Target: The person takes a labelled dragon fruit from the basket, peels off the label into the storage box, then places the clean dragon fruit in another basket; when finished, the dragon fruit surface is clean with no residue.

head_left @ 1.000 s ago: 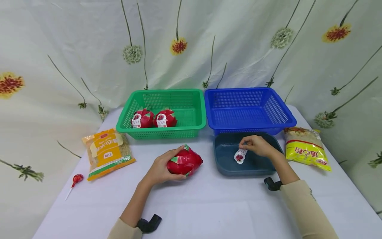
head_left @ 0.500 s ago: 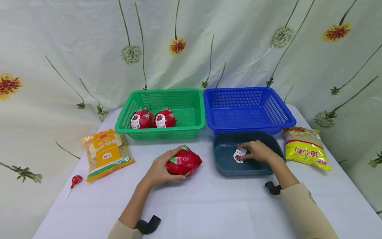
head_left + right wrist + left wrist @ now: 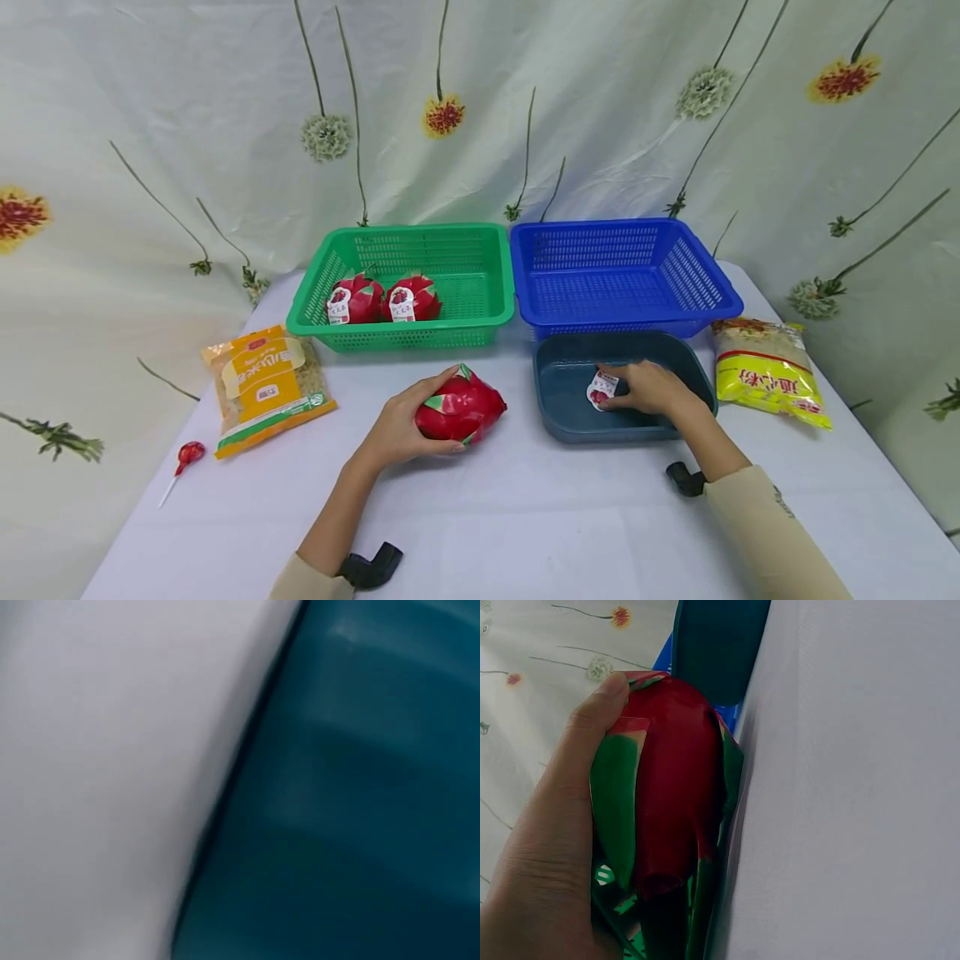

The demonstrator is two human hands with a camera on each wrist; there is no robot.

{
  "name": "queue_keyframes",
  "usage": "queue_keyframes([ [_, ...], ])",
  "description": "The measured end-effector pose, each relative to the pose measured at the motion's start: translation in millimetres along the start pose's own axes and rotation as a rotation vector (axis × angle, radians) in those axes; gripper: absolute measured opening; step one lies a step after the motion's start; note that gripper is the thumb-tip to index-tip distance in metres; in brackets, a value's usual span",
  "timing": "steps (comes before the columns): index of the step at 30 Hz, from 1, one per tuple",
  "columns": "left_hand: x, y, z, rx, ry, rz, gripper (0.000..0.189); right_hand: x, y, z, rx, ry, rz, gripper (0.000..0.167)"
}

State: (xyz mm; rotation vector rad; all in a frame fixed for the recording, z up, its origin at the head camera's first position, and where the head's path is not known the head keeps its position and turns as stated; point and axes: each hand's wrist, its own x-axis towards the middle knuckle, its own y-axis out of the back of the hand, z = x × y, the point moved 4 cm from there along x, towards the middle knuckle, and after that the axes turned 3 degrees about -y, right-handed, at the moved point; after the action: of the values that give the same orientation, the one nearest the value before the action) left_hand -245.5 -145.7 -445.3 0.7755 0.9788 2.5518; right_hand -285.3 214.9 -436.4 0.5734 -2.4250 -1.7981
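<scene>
My left hand grips a red dragon fruit with green scales from its left side, low over the white table. The left wrist view shows the thumb along this dragon fruit. Inside the dark teal tray, a white label with a red fruit picture lies on the bottom. My right hand reaches into that tray, thumb and index finger spread at two edges of the label. In the right wrist view only the tray and tablecloth show; the hand is out of sight.
Behind stand a green basket with two labelled dragon fruits and a blue basket. A yellow bag and a lollipop lie left. Another bag lies right of the tray.
The right hand lowered the label from a pinch to the tray bottom, and its thumb and index finger have spread apart around it. The left hand stays on the dragon fruit.
</scene>
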Motion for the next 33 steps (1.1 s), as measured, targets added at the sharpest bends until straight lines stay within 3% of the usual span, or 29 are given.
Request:
queue_keyframes([
  [9,2.6,-0.7,0.1,0.006,0.005,-0.003,0.096,-1.3,6,-1,0.050,0.013,0.086,0.069],
  [17,6.7,-1.1,0.8,0.010,-0.004,-0.006,0.096,-1.3,4,3,0.092,0.075,0.012,0.065],
  [20,7.8,-1.1,0.4,0.014,-0.005,-0.003,0.096,-2.0,5,4,0.100,0.089,0.022,0.067],
  [26,5.8,-2.5,1.0,0.021,-0.001,-0.002,0.096,-15.4,19,4,0.140,0.134,0.175,0.062],
  [29,2.8,-3.2,0.6,0.022,0.008,-0.004,0.096,-30.7,36,8,0.183,0.095,0.235,0.057],
  [33,-1.2,-1.6,-0.9,0.018,0.019,0.001,0.097,-50.5,72,19,0.167,0.032,0.387,0.051],
])
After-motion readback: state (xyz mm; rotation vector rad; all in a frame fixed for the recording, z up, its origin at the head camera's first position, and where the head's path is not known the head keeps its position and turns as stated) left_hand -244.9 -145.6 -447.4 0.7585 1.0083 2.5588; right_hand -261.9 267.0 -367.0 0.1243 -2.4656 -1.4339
